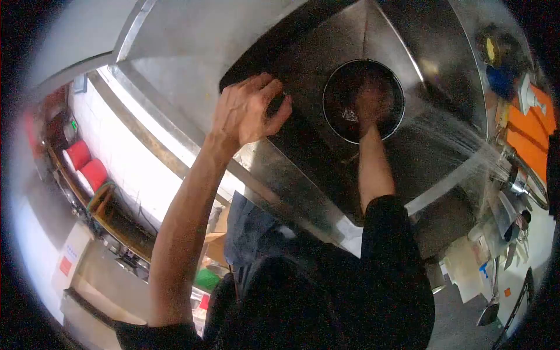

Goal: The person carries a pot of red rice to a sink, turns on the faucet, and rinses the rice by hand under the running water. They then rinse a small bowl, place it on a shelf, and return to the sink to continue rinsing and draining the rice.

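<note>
1. The left hand (252, 109) is half curled at the edge of the sink (318, 166), thumb apart from fingers; whether it grips anything, I cannot tell.
2. The right hand (374, 105) is blurred; clenched or released, I cannot tell.
3. Around the right hand stands a round dark container (343, 84).
4. Right of that hand, a spray head (515, 181) throws water towards the container.

The right hand (373, 104) reaches into a round pan (334, 105) in a metal sink (312, 137).
</note>
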{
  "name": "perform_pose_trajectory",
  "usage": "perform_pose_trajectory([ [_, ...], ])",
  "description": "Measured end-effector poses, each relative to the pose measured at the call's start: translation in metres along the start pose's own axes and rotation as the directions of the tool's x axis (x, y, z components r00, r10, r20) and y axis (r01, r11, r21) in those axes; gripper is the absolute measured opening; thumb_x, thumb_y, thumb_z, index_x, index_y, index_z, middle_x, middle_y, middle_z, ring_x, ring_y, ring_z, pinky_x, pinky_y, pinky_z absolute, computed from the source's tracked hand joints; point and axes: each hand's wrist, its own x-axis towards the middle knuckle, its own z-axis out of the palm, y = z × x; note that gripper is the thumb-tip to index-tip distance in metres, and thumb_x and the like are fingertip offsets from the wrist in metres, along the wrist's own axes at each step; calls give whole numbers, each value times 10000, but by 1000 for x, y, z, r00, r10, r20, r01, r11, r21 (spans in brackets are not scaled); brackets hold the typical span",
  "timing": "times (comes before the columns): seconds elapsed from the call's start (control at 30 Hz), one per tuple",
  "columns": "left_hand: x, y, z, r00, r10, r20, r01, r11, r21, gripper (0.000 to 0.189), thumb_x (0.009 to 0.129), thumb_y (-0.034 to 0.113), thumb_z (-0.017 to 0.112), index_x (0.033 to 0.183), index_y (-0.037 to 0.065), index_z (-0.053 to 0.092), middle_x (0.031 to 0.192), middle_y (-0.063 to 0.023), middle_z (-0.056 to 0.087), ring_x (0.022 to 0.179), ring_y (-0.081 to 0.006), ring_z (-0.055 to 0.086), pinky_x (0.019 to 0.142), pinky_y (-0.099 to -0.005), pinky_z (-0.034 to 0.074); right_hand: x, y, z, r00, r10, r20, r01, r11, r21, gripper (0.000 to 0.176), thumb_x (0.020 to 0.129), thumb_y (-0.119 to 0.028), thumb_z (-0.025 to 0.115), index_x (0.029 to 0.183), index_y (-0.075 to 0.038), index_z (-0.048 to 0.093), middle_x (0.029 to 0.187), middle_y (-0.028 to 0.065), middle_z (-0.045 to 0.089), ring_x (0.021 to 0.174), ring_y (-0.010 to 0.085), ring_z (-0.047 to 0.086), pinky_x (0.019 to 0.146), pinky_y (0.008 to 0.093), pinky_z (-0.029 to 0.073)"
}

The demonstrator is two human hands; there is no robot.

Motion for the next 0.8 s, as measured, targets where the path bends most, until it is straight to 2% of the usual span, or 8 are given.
perform_pose_trajectory([
  [0.17, 2, 0, 1, 996, 43, -77, -41, 999, 23, 175, 775, 210, 670, 788, 44, 618, 746, -111, 580, 674, -309, 609, 587, -418, 513, 74, 56, 34, 990, -20, 143, 29, 998, -59, 682, 777, -196, 624, 1408, -129, 373, 1322, 329, 451, 1196, 451, 490, 1023, 544, 370],
  [0.27, 0, -1, 1, 999, -4, -39, 5, 1000, 26, 163, 772, 200, 671, 787, 46, 620, 756, -109, 588, 685, -307, 613, 596, -414, 516, 48, 15, 43, 956, 118, 269, -22, 942, -334, 660, 810, -244, 600, 1411, -103, 367, 1347, 280, 457, 1246, 421, 450, 1044, 522, 355],
  [0.33, -2, 1, 2, 999, 7, -31, -7, 1000, 14, 162, 772, 198, 670, 793, 45, 622, 767, -108, 593, 692, -306, 616, 603, -413, 518, 19, 0, 56, 999, 26, 35, -9, 910, -415, 662, 816, -267, 597, 1415, -105, 368, 1354, 255, 459, 1256, 407, 438, 1053, 515, 339],
  [0.4, 5, 0, -2, 998, 44, -42, -44, 999, 17, 160, 773, 196, 670, 799, 45, 624, 777, -107, 598, 700, -305, 618, 610, -412, 520, 12, 13, 58, 997, -32, -70, 4, 930, -367, 664, 823, -290, 593, 1420, -107, 369, 1361, 231, 461, 1266, 392, 425, 1063, 508, 324],
  [0.5, 2, 6, -4, 999, 32, -26, -32, 999, 5, 160, 775, 193, 668, 811, 42, 629, 794, -106, 606, 711, -305, 622, 619, -408, 523, 47, 90, 90, 988, -91, -127, 31, 908, -417, 669, 832, -325, 589, 1427, -110, 370, 1371, 195, 464, 1281, 371, 406, 1076, 498, 301],
  [0.6, 3, 3, -4, 999, -4, -39, 4, 1000, 2, 161, 773, 191, 669, 814, 40, 631, 792, -107, 606, 712, -309, 621, 620, -406, 524, 81, 190, 153, 913, -327, -243, 92, 746, -659, 676, 842, -360, 584, 1434, -113, 372, 1382, 159, 467, 1296, 349, 387, 1090, 488, 278],
  [0.77, 1, 2, -2, 999, 10, -34, -10, 1000, 10, 173, 779, 203, 665, 798, 37, 622, 777, -117, 601, 707, -311, 618, 615, -407, 521, 27, 186, 95, 939, -303, -165, 236, 912, -335, 604, 841, -341, 613, 1384, -124, 458, 1399, 132, 461, 1321, 334, 368, 1110, 466, 245],
  [0.8, 2, 1, -3, 999, 13, -41, -13, 1000, 13, 173, 779, 203, 665, 798, 37, 622, 777, -117, 601, 707, -311, 618, 615, -407, 521, 15, 164, 67, 996, -72, -56, 68, 995, -75, 592, 852, -337, 605, 1380, -116, 458, 1403, 135, 454, 1324, 337, 363, 1116, 461, 231],
])
